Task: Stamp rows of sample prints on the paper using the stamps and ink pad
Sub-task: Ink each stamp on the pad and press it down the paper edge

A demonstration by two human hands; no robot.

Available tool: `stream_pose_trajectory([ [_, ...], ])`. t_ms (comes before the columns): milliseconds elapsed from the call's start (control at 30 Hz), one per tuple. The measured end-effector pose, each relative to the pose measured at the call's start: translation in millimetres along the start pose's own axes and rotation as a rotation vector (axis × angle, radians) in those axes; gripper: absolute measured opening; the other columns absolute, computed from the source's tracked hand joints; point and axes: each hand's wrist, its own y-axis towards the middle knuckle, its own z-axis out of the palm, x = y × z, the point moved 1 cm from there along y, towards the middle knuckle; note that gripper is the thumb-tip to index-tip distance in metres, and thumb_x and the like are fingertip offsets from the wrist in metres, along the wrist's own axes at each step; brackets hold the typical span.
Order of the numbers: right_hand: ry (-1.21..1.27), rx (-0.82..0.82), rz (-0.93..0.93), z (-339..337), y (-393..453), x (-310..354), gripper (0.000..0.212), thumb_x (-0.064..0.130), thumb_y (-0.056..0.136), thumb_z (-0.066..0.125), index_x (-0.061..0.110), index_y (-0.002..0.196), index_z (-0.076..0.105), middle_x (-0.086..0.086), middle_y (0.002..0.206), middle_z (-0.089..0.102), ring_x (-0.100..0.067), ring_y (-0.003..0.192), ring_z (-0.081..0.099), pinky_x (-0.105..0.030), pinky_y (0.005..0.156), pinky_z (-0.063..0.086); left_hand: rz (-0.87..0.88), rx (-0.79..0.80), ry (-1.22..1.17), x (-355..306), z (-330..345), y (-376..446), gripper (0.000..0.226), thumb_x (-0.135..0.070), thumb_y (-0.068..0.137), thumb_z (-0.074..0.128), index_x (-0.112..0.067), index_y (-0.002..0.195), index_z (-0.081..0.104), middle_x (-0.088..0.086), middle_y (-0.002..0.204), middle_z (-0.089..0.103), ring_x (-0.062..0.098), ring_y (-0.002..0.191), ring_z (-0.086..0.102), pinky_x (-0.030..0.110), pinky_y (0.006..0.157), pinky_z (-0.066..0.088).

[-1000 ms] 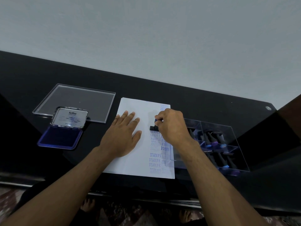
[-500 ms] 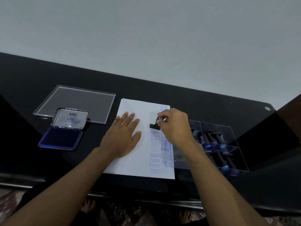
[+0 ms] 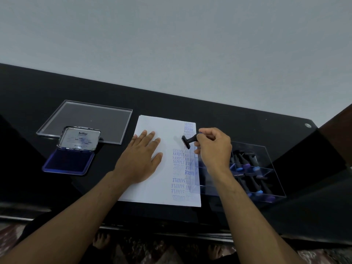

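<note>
Black and glossy, the table (image 3: 238, 126) runs across the view beneath a plain pale wall (image 3: 171, 44). On it lies the paper (image 3: 152, 187), a white sheet with columns of blue prints reading SAMPLE, AIR and AMENDED along its right side. The left hand (image 3: 142, 159) lies flat on the bare left half of the sheet, fingers straight and slightly spread, palm pressing down. The right hand (image 3: 213, 149) is over the sheet's right edge, fingers curled round the handle of a black stamp (image 3: 188, 141); the stamp is lifted off the paper and tilted, its flat base facing left towards the other hand, and it casts a faint shadow on the sheet. It hangs just beside the left fingertips, between the upper and lower groups of prints. Well to the left of both hands sits the ink pad (image 3: 68, 161), open, its blue pad showing and its metal lid (image 3: 79, 139) propped up. Behind it lies a clear flat lid (image 3: 106, 119). To the right, touching the paper's edge, a clear divided box (image 3: 266, 187) holds more stamps (image 3: 247, 162) with dark handles
</note>
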Motion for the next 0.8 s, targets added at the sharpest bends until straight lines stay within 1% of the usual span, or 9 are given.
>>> stream_pose_trajectory([
  [167,0.018,-0.018,0.017,0.1,0.8,-1.7,0.014,0.008,0.087,0.064,0.02,0.089,0.071,0.001,0.078,0.072,-0.014,0.066,0.071,-0.032,0.055,0.06,0.0,-0.01,-0.008,0.6,0.1,-0.9,0.077,-0.061,0.093,0.009,-0.023,0.157,0.03,0.0,0.167,0.017,0.02,0.155,0.004,0.039,0.125,0.002],
  [533,0.021,-0.021,0.031,0.2,1.6,-3.2,0.013,0.008,0.087,0.065,0.019,0.091,0.072,0.002,0.078,0.072,-0.014,0.067,0.071,-0.035,0.057,0.061,0.008,-0.011,-0.008,1.1,0.5,-0.6,0.074,-0.059,0.095,0.013,-0.022,0.156,0.031,0.001,0.167,0.018,0.02,0.155,0.006,0.04,0.125,0.004],
  [800,0.003,-0.015,0.024,0.0,1.5,-3.9,0.012,0.01,0.088,0.065,0.019,0.094,0.071,0.003,0.081,0.072,-0.013,0.068,0.071,-0.034,0.058,0.061,0.008,-0.005,-0.011,0.0,-1.7,-0.9,0.079,-0.062,0.092,0.008,-0.022,0.156,0.031,0.001,0.167,0.018,0.021,0.155,0.006,0.04,0.124,0.003],
])
